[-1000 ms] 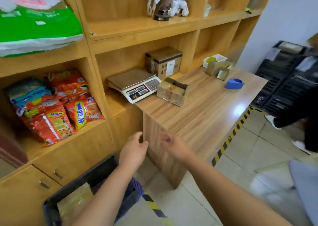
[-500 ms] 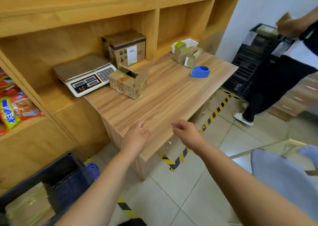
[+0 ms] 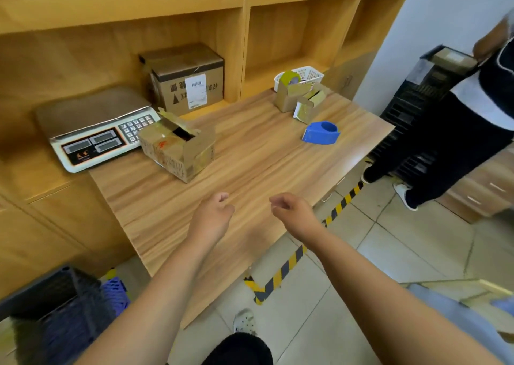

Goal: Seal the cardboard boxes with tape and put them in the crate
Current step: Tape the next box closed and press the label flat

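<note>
An open cardboard box with raised flaps lies on the wooden table, next to a scale. Two small open boxes stand at the table's far end, with a tape roll on top of one. A blue tape dispenser sits near them. My left hand and my right hand hover above the table's near part, fingers loosely curled, holding nothing. A dark crate stands on the floor at the lower left.
A weighing scale sits at the table's left edge. A closed brown box stands in the shelf behind. A white basket is at the back. Another person stands at the right by stacked black crates. Striped tape marks the floor.
The view has swung right and down from the shelves to the table. Both hands have moved forward over the table's near part. The other person has stepped closer.
</note>
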`<state>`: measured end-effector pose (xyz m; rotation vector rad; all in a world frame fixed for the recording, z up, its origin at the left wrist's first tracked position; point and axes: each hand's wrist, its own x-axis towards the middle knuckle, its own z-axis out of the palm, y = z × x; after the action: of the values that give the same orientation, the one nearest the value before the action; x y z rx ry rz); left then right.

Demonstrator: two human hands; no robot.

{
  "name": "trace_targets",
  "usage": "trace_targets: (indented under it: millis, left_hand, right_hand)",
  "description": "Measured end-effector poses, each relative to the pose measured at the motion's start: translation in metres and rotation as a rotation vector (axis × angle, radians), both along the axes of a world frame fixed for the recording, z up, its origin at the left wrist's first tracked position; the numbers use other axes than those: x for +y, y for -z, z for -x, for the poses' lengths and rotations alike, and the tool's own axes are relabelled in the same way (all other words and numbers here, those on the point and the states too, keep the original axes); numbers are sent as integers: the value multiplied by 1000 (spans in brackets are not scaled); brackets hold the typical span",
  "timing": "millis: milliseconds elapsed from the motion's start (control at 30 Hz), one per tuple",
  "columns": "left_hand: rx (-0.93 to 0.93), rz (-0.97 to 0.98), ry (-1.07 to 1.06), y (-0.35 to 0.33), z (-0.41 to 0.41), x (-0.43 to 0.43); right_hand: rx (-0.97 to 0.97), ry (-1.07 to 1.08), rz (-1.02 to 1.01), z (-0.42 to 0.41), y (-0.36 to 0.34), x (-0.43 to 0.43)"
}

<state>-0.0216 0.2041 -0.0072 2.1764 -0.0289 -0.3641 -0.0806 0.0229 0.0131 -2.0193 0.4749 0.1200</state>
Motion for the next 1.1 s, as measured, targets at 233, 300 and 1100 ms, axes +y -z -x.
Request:
trace_targets:
  millis: [233,300,1100]
  left_hand:
    - [-26,-50,-45,-6,-89,-60]
    - [-57,-119,-57,-10,-108,-69]
    - [-65,-833,-456,-6,-198,-68]
  right_hand:
    - [41,-60,-1,-104,-6,-55]
    - [38,-73,1,-127,-7,-64]
    - [23,-576,-53,-310,24,-166]
